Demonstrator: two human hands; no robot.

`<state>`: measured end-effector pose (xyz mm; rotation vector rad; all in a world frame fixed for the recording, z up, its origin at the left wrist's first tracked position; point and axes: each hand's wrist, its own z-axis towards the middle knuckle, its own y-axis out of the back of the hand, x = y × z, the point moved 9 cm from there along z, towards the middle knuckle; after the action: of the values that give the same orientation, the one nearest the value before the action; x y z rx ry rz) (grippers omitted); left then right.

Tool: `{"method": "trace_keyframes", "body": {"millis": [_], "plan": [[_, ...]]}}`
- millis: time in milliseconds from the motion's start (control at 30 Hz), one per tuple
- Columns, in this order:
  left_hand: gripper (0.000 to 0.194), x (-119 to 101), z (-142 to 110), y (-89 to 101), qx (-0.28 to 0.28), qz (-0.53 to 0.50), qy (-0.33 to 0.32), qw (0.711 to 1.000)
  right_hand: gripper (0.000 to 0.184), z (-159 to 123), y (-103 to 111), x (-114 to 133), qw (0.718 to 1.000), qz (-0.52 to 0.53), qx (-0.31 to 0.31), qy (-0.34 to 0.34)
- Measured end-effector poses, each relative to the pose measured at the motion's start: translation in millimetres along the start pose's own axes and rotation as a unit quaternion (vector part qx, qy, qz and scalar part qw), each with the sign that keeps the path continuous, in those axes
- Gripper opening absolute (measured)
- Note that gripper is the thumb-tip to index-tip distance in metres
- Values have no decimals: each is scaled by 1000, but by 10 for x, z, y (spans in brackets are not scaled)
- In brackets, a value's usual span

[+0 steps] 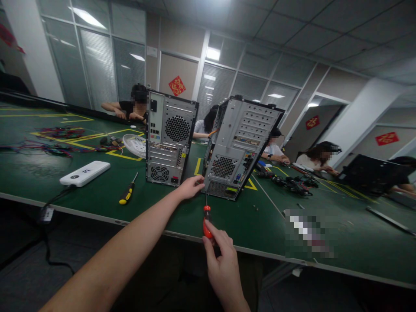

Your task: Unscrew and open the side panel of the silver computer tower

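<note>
My right hand (222, 260) is closed round the red and black handle of a screwdriver (207, 225). Its shaft points away from me, toward the lower left corner of a grey computer case (224, 143). Whether the tip meets a screw is too small to tell. At that same corner my left hand (191, 187) is closed with bent fingers against the case's edge, fingertips partly hidden. The case leans to the right in this view, its rear panel facing me. Left of it stands a second computer case (170, 143), also rear side toward me.
A yellow and black screwdriver (128, 193) and a white power bank (85, 173) with a cable lie left. Farther back are loose wires (58, 134) and a white round basket (134, 145). Black cables (292, 182) lie right. Several people sit across the green table (260, 229).
</note>
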<state>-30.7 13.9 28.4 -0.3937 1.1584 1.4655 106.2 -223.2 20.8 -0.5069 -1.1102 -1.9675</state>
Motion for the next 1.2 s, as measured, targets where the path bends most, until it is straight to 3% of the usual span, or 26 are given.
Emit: {"method": "trace_keyframes", "body": {"millis": [333,600,900,1067,1200], "plan": [[13,-23,-3,3,-4,-3,7,1000,41,-31,-24,-165,997,30,-18,-66],[14,-3,8,-7,1,-1,-2,1000,37,-5,-3,-13,1000,3,-8,-1],[17,23,8,-5,1,-3,1,1000,34,24,52,9,1000,-3,-26,4],[16,-6,-4,17,-8,0,9,1000,46,1,99,-122,996,-2,-65,-60],[15,-52,-14,19,-5,-6,11,1000,51,-19,67,-230,993,19,-45,-105]]}}
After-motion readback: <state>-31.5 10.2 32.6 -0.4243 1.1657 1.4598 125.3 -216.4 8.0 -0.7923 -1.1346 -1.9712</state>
